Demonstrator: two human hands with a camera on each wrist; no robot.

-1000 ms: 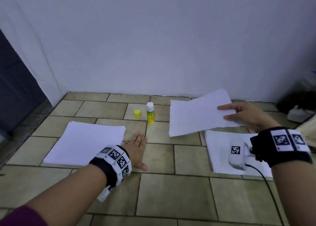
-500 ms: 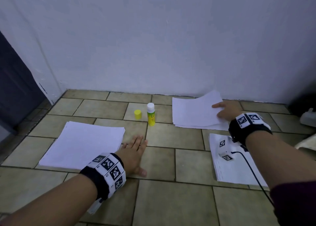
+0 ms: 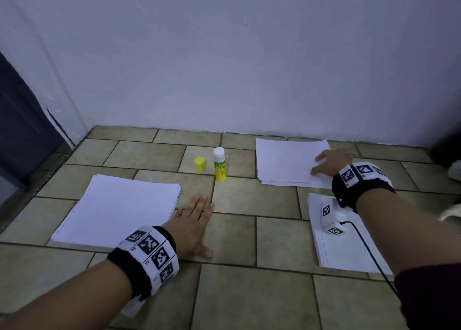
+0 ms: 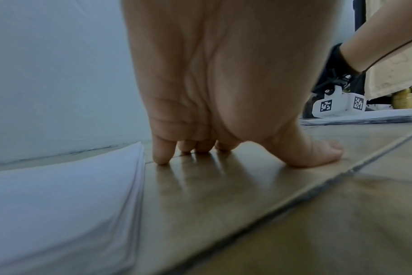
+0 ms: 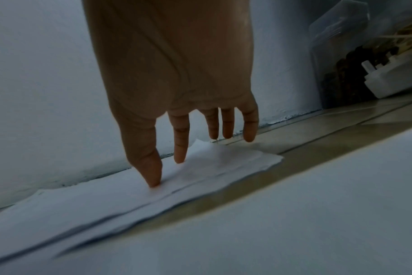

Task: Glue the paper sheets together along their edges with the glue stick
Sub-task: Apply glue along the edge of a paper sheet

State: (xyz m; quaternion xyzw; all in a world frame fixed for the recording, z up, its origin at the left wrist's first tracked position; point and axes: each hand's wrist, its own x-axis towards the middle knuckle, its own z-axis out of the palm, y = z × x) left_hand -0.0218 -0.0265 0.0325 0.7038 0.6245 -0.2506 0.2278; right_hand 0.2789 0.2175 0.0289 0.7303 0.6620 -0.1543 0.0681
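Note:
A yellow glue stick [image 3: 220, 165] stands upright on the tiled floor, its yellow cap [image 3: 200, 164] off and just to its left. A thick stack of white paper [image 3: 117, 207] lies at the left. My left hand [image 3: 193, 223] rests flat on the floor beside that stack's right edge [image 4: 139, 186], fingers straight. A small pile of sheets [image 3: 287, 162] lies near the wall at the right. My right hand [image 3: 329, 164] rests on its right edge, with the thumb and forefinger tips [image 5: 153, 178] touching the top sheet. A third paper stack [image 3: 349, 250] lies under my right forearm.
The white wall [image 3: 224, 55] meets the floor just behind the paper. A dark door [image 3: 22, 135] stands at the far left. A white plug-like object and dark clutter [image 5: 388, 78] sit by the wall at the far right. A black cable [image 3: 369, 252] crosses the right stack.
My right hand carried a sheet that was held in the air to the pile by the wall and laid it down. The fingers now rest on it. My left hand stayed put.

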